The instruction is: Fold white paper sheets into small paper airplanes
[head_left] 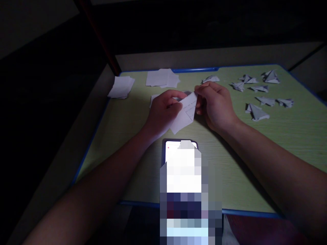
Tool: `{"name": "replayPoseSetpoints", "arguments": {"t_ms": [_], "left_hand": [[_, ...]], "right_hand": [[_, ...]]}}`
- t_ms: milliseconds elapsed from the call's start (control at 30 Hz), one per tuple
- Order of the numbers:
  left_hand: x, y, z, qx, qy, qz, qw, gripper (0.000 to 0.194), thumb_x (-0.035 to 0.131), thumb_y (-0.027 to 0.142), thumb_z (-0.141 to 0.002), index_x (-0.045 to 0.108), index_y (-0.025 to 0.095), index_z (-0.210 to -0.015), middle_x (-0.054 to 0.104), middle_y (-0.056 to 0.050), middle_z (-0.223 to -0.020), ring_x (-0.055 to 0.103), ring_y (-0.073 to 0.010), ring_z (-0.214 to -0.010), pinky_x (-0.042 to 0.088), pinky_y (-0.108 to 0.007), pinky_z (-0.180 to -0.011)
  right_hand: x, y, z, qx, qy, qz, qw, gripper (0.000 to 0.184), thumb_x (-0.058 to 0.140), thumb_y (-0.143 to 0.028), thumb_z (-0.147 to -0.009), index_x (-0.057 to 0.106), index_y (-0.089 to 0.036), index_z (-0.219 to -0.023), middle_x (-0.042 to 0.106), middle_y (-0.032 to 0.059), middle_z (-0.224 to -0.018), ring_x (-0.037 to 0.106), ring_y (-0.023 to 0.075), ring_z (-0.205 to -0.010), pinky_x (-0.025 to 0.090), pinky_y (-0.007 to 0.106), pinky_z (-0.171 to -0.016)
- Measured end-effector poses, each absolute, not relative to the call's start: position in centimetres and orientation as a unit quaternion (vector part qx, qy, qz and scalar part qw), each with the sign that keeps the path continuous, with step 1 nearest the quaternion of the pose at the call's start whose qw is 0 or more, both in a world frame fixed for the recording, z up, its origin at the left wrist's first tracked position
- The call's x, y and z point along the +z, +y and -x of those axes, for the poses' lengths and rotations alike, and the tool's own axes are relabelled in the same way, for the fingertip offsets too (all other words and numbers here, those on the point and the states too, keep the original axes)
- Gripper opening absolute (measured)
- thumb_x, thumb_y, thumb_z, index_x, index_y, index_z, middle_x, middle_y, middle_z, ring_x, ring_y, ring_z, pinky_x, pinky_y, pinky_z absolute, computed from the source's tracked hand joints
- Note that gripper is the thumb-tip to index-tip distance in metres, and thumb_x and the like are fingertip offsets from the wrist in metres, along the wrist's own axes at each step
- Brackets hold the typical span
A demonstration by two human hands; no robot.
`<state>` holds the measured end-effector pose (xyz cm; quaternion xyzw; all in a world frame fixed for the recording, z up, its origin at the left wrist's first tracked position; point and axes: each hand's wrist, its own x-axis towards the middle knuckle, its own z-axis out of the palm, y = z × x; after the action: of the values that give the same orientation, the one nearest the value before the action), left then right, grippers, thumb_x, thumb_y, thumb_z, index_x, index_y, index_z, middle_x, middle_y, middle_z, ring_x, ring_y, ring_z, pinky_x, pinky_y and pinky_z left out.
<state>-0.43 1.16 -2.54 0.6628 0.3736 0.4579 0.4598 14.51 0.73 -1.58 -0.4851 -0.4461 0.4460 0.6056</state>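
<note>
A partly folded sheet of white paper with faint writing and a slanting crease is held above the table between both hands. My left hand pinches its left side between thumb and fingers. At the upper right corner, my right hand grips the paper with thumb and forefinger; the other fingers are curled behind it, partly hidden. Another pale sheet shows in part behind my left hand. Just beyond my right hand lies a small folded paper piece.
Paper stacks lie at the far left and far middle of the blue-edged table. Several folded paper pieces are spread at the right. Near the front is a lit phone, mostly blurred by pixels. The surroundings are dark.
</note>
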Motion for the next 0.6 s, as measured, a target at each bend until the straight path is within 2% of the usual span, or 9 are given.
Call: {"name": "replayPoseSetpoints", "arguments": {"t_ms": [233, 367, 500, 600], "left_hand": [[-2.43, 1.20, 0.39, 0.471, 0.358, -0.652, 0.474, 0.010, 0.059, 0.022, -0.078, 0.063, 0.019, -0.087, 0.057, 0.003, -0.058, 0.050, -0.0096, -0.048, 0.037, -0.022, -0.042], [-2.62, 1.35, 0.38, 0.480, 0.360, -0.647, 0.470, 0.011, 0.058, 0.022, -0.077, 0.062, 0.019, -0.086, 0.055, 0.004, -0.055, 0.048, -0.0088, -0.047, 0.035, -0.021, -0.041], [-2.60, 1.42, 0.46, 0.483, 0.370, -0.646, 0.461, 0.015, 0.056, 0.020, -0.076, 0.062, 0.018, -0.089, 0.056, 0.004, -0.057, 0.050, -0.0092, -0.049, 0.036, -0.021, -0.044], [-2.32, 1.31, 0.48, 0.473, 0.373, -0.649, 0.465, 0.017, 0.055, 0.018, -0.075, 0.062, 0.017, -0.091, 0.056, 0.005, -0.057, 0.049, -0.0091, -0.048, 0.037, -0.022, -0.045]], "right_hand": [[-1.54, 0.65, -14.58, 0.468, -0.438, 0.459, 0.615, 0.030, 0.066, -0.026, -0.082, 0.047, -0.023, -0.058, 0.043, -0.0062, -0.046, 0.037, 0.0077, -0.038, 0.026, 0.023, -0.034], [-1.48, 0.77, -14.81, 0.479, -0.422, 0.432, 0.638, 0.026, 0.059, -0.020, -0.082, 0.050, -0.021, -0.057, 0.044, -0.0054, -0.045, 0.036, 0.0081, -0.036, 0.023, 0.025, -0.034], [-1.41, 0.70, -14.85, 0.493, -0.426, 0.429, 0.626, 0.025, 0.055, -0.027, -0.086, 0.055, -0.020, -0.062, 0.046, -0.0051, -0.044, 0.038, 0.0084, -0.035, 0.025, 0.025, -0.034], [-1.49, 0.55, -14.74, 0.479, -0.457, 0.443, 0.604, 0.025, 0.059, -0.028, -0.084, 0.052, -0.021, -0.062, 0.047, -0.0058, -0.046, 0.040, 0.0077, -0.036, 0.028, 0.022, -0.033]]}}
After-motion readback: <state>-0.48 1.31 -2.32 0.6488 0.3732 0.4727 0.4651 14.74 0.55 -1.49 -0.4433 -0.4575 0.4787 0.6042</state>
